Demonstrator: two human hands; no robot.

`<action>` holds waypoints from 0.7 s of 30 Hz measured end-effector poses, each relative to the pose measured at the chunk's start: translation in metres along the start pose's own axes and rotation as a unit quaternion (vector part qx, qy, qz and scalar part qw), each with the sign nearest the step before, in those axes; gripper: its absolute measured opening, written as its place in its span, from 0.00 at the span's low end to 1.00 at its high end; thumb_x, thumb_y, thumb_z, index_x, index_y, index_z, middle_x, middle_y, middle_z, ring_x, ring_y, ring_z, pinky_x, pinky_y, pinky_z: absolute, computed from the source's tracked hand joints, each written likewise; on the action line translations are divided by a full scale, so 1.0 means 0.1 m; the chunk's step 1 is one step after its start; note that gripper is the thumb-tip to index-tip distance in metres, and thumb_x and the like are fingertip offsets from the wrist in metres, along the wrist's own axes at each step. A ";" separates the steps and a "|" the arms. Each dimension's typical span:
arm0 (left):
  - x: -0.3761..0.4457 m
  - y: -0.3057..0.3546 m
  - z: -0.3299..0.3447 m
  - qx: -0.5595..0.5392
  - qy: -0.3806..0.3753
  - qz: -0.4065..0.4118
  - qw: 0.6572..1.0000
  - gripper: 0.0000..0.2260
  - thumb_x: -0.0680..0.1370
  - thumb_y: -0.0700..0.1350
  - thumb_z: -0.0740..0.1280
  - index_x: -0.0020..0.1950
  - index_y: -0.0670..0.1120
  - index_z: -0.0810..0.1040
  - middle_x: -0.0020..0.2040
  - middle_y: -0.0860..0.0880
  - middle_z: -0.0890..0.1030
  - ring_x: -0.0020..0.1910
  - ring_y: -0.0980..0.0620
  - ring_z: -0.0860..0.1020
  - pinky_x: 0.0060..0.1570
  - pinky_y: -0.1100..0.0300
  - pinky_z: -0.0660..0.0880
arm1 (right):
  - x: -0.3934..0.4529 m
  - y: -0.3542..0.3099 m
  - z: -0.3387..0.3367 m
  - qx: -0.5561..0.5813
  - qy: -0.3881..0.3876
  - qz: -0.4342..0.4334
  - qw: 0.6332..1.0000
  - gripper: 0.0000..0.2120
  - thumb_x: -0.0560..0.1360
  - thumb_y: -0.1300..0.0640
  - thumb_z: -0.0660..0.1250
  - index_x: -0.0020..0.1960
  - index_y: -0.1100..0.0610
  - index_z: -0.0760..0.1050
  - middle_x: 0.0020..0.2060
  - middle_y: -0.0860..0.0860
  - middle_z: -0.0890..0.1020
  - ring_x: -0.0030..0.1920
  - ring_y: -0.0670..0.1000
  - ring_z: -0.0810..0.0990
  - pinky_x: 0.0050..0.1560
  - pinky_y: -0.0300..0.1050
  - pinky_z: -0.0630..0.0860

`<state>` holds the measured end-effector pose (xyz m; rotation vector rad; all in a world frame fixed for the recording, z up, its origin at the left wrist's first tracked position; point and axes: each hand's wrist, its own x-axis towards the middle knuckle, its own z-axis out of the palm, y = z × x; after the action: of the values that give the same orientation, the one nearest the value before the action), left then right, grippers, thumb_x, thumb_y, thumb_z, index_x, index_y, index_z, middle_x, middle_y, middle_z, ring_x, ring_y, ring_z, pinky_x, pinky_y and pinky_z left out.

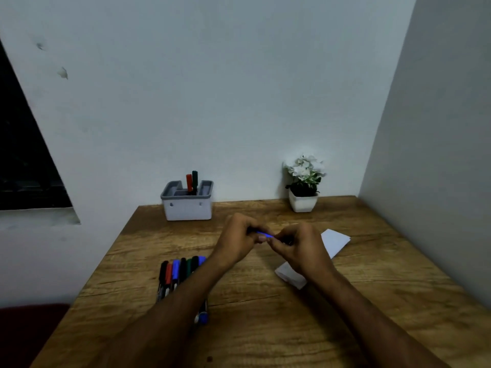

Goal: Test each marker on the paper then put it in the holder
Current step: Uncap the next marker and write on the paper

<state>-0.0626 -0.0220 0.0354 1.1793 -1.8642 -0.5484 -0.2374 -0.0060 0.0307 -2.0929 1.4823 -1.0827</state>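
both hands, left hand and right hand, grip a blue marker above the bare wooden desk centre, paper just right, holder at the far edge.

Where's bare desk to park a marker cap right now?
Free: the wood between the holder and the flower pot along the back wall, and the right side of the desk past the paper. Crowded: the marker row under the left forearm, and mid-desk, where both hands grip a blue marker.
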 end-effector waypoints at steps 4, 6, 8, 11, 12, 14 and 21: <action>0.07 0.04 0.12 -0.006 0.028 0.015 0.999 0.10 0.69 0.31 0.75 0.44 0.44 0.87 0.41 0.51 0.86 0.41 0.64 0.82 0.40 0.72 0.76 | 0.03 0.13 -0.11 -0.008 0.020 0.019 1.000 0.17 0.73 0.48 0.79 0.31 0.55 0.80 0.26 0.48 0.79 0.27 0.44 0.73 0.29 0.35 0.66; 0.13 0.03 0.16 0.000 0.036 0.018 0.999 0.10 0.69 0.32 0.75 0.44 0.46 0.88 0.41 0.52 0.86 0.41 0.63 0.82 0.42 0.67 0.78 | 0.04 0.18 -0.14 -0.020 0.032 0.035 0.999 0.19 0.72 0.44 0.79 0.32 0.56 0.80 0.26 0.48 0.80 0.28 0.45 0.75 0.31 0.37 0.67; 0.20 -0.01 0.21 -0.005 0.044 -0.005 0.999 0.10 0.70 0.33 0.75 0.44 0.47 0.88 0.41 0.54 0.86 0.43 0.61 0.83 0.45 0.63 0.79 | 0.05 0.20 -0.19 -0.035 0.028 0.051 0.998 0.18 0.72 0.43 0.78 0.34 0.56 0.82 0.28 0.48 0.81 0.32 0.45 0.79 0.34 0.41 0.71; 0.28 -0.12 0.29 0.014 0.070 -0.067 0.995 0.10 0.70 0.35 0.75 0.45 0.49 0.87 0.42 0.54 0.86 0.45 0.60 0.81 0.45 0.65 0.77 | 0.06 0.24 -0.30 -0.052 0.000 0.088 0.995 0.11 0.77 0.49 0.75 0.41 0.56 0.85 0.36 0.48 0.85 0.38 0.45 0.81 0.43 0.48 0.80; 0.30 -0.16 0.33 0.031 0.069 -0.082 0.994 0.09 0.70 0.37 0.76 0.46 0.49 0.87 0.43 0.54 0.86 0.45 0.60 0.81 0.45 0.67 0.76 | 0.06 0.27 -0.34 -0.045 -0.008 0.107 0.993 0.08 0.78 0.53 0.73 0.45 0.57 0.86 0.39 0.49 0.86 0.39 0.46 0.82 0.44 0.48 0.82; 0.32 -0.21 0.43 0.061 0.059 -0.099 0.991 0.08 0.71 0.40 0.76 0.47 0.50 0.87 0.45 0.54 0.86 0.44 0.61 0.80 0.42 0.70 0.74 | 0.04 0.32 -0.39 0.005 -0.010 0.141 0.990 0.06 0.80 0.60 0.71 0.54 0.59 0.85 0.41 0.51 0.86 0.36 0.49 0.85 0.38 0.45 0.83; 0.29 -0.26 0.68 0.112 0.034 -0.140 0.983 0.08 0.72 0.44 0.76 0.50 0.50 0.86 0.48 0.53 0.85 0.44 0.60 0.77 0.40 0.68 0.69 | -0.03 0.38 -0.54 0.316 0.013 0.188 0.930 0.11 0.82 0.69 0.63 0.61 0.63 0.82 0.40 0.60 0.85 0.33 0.56 0.85 0.32 0.46 0.83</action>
<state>-0.1115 -0.0648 -0.0083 1.6059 -1.7446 -0.4518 -0.3022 -0.0104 0.0390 -1.2975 1.2473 -1.2232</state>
